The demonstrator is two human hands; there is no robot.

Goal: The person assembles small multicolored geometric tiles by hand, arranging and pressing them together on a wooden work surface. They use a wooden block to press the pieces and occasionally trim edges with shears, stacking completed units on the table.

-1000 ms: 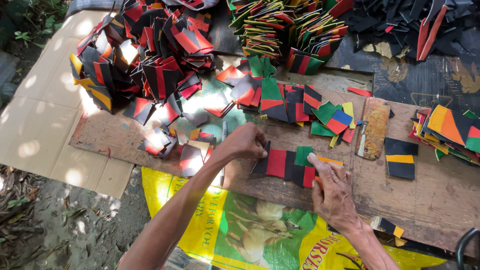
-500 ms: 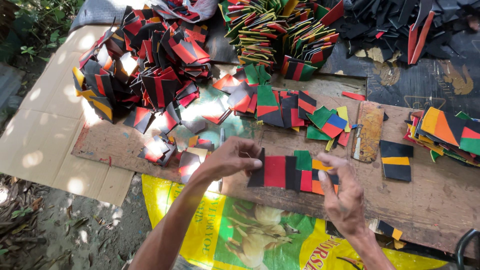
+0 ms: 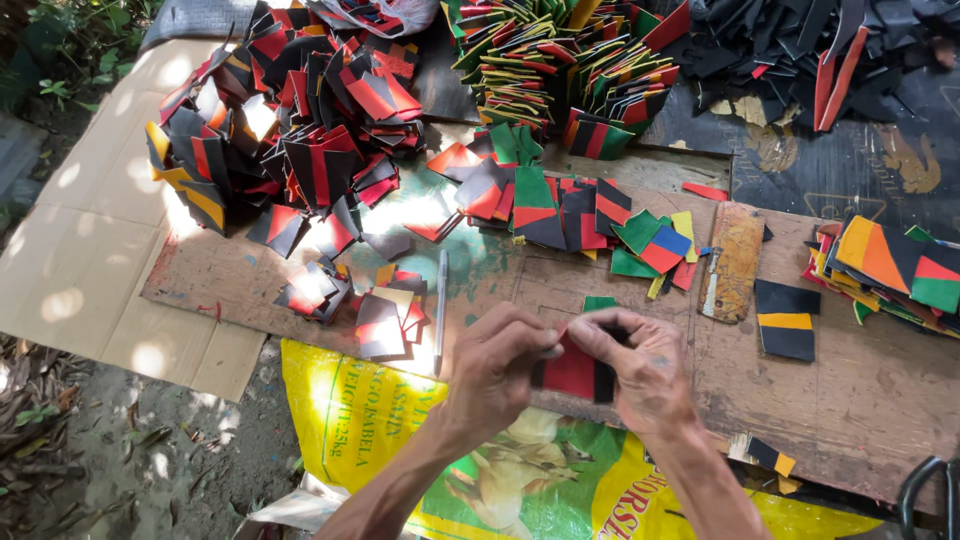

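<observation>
Your left hand (image 3: 500,375) and right hand (image 3: 645,375) both pinching red-black strip piece (image 3: 572,370) over tabletop (image 3: 860,400). Risk: layers slip apart, grip only at edges.

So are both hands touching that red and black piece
Touching. The head view shows the left hand and right hand both pinching the red and black piece, fingers overlapping its edges.

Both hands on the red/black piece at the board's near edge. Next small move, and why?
Probably set it down on the wooden board. Both hands, left hand and right hand, pinch the red and black piece just above bare wood, with loose pieces lying close by to the left.
</observation>
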